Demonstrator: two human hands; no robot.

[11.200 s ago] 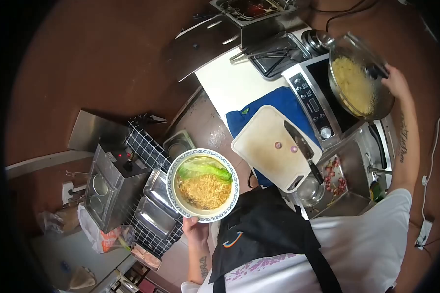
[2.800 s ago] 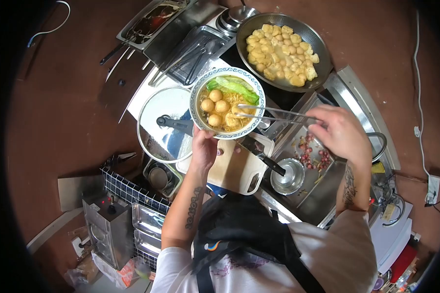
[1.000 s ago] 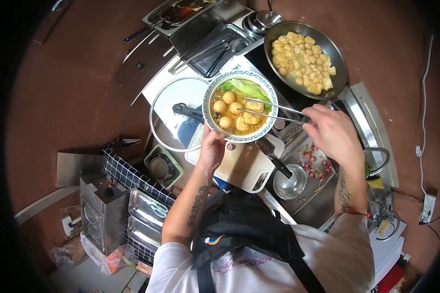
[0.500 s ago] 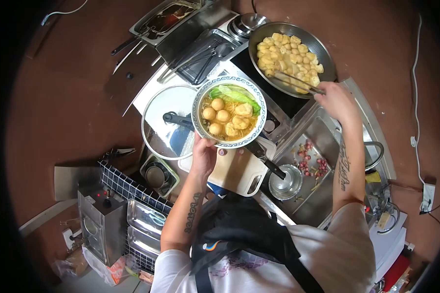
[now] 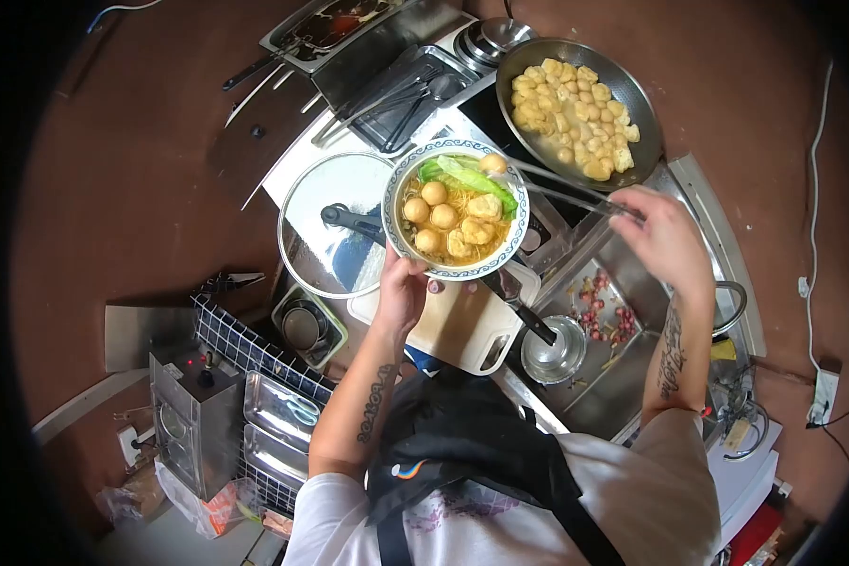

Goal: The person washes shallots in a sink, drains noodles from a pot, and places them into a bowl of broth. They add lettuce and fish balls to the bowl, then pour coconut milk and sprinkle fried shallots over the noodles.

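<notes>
Bowl (image 5: 457, 209) of noodle soup being held up from below by left hand (image 5: 401, 288), above board (image 5: 462, 325) and lid (image 5: 335, 226). Tongs (image 5: 561, 187) being pinched by right hand (image 5: 665, 236), long axis running left toward bowl's far rim, tips carrying piece (image 5: 492, 163). Pan (image 5: 577, 108) lying beyond, nearer right hand.

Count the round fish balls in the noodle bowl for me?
3 in the bowl: fish balls at top, left and bottom. The tongs hold another piece at the rim; others may lie under broth.
</notes>
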